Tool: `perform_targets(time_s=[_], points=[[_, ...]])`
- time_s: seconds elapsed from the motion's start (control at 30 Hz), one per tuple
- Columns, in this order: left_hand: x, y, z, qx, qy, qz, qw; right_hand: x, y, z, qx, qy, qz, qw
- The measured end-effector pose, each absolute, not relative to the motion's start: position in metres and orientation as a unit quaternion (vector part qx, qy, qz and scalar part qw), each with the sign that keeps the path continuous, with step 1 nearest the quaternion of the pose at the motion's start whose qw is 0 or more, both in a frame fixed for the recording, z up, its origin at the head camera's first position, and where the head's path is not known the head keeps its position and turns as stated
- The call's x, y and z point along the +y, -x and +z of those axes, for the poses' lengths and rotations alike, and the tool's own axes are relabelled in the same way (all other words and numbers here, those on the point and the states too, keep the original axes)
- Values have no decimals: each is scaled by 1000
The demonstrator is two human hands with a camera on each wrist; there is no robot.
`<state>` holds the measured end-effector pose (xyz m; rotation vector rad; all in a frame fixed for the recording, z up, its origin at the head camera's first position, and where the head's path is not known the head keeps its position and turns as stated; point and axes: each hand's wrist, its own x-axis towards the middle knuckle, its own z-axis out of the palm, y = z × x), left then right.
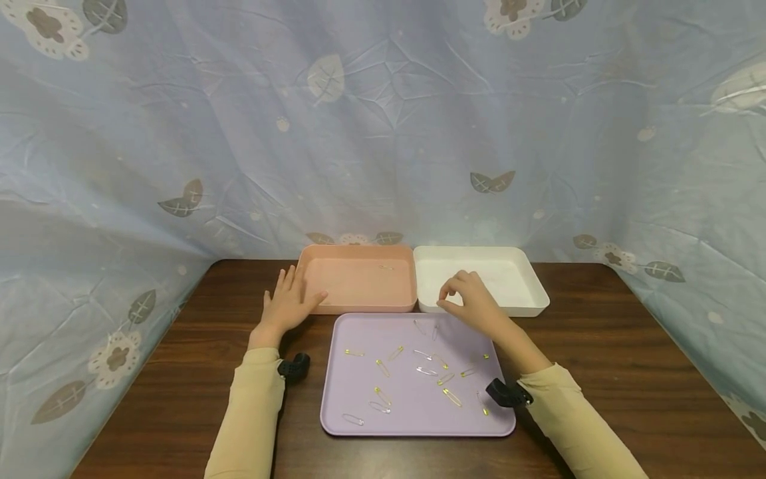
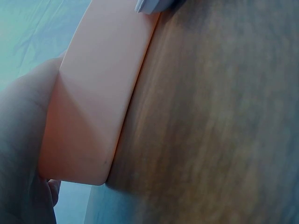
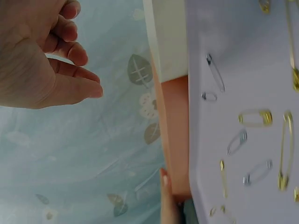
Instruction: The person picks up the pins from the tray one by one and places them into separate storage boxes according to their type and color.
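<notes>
My left hand [image 1: 286, 311] lies at the left end of the pink tray [image 1: 359, 307], fingers spread and thumb reaching over its front rim. In the left wrist view the same hand [image 2: 23, 116] rests against that tray's wall [image 2: 93, 93]. Over the front of the white tray [image 1: 519, 311], my right hand [image 1: 473, 305] hovers with fingers loosely bent. The right wrist view shows a gap between its thumb and fingers [image 3: 74, 53], with nothing visible there. Below it, gold safety pins [image 1: 451, 397] and silver safety pins [image 1: 427, 371] lie scattered on the purple tray [image 1: 419, 424].
One small safety pin [image 1: 385, 267] lies inside the pink tray. The pink and white trays stand side by side behind the purple one, on a dark wooden table [image 1: 598, 346]. A patterned blue curtain [image 1: 395, 166] hangs behind the table and along both sides.
</notes>
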<state>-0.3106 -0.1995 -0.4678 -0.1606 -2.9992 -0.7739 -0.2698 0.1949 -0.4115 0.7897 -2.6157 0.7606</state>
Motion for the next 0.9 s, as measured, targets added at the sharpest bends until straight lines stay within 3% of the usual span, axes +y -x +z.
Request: perform_targets(time_s=[0.37, 0.67, 0.9], points=[[-201, 309, -464, -965, 50, -257, 15, 201, 232, -406, -905, -254, 332, 81], [-200, 310, -467, -964, 50, -262, 8, 199, 211, -419, -901, -251, 338, 106], [-201, 311, -468, -964, 53, -262, 8, 193, 198, -433, -892, -244, 371, 77]])
